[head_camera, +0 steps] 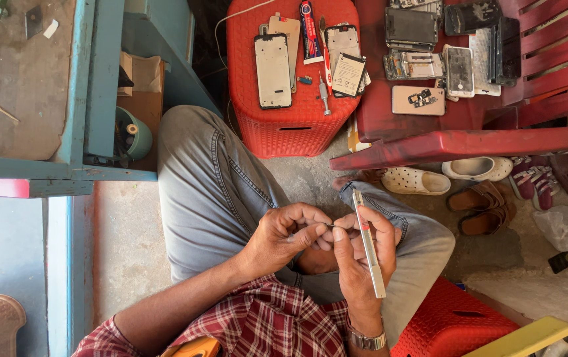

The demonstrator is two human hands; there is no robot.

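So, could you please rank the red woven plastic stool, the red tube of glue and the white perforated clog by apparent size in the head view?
1. Red woven plastic stool, clearly largest.
2. White perforated clog.
3. Red tube of glue, about as long as the clog but narrower, so that order is unsure.

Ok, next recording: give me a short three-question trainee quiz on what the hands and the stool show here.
1. True or false: the right hand holds a thin phone frame edge-on.
2. What does the left hand pinch against that frame?
A. a slim pointed tool
B. a sandal
C. a roll of tape
3. Fill in: the opened phones and the glue tube lie on a ____ plastic stool.

Key
1. True.
2. A: a slim pointed tool whose tip meets the frame near the right thumb.
3. Red.
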